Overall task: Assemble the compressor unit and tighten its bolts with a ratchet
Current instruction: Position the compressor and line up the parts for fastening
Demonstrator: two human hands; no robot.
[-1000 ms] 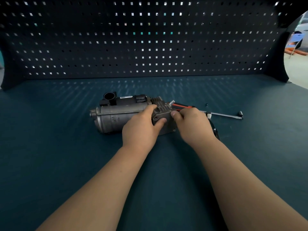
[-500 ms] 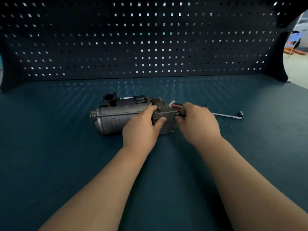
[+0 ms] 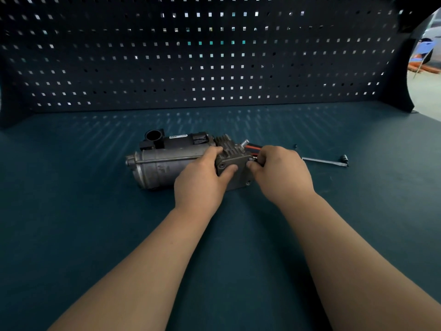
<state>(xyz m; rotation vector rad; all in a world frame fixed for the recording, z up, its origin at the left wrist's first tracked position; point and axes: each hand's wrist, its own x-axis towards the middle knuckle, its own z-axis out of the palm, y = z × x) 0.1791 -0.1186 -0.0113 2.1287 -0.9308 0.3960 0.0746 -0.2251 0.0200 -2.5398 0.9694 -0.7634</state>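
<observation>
Two bare hands meet at the right end of the compressor (image 3: 164, 163), which lies on its side near the middle of the dark table (image 3: 71, 223). The left hand (image 3: 202, 185) grips its finned end, thumb pressed on the flat end plate (image 3: 238, 177), while the right hand (image 3: 282, 174) pinches a small bolt (image 3: 253, 159) at the plate's upper right corner. Further right, the ratchet (image 3: 324, 161) lies flat on the table, untouched.

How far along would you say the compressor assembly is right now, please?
Done: the end cover sits against the compressor. In hand: the left hand grips it, thumb on the cover, while the right hand pinches what looks like a bolt at the cover's upper corner. Left: the ratchet lies untouched on the table, so tightening has not begun.
</observation>
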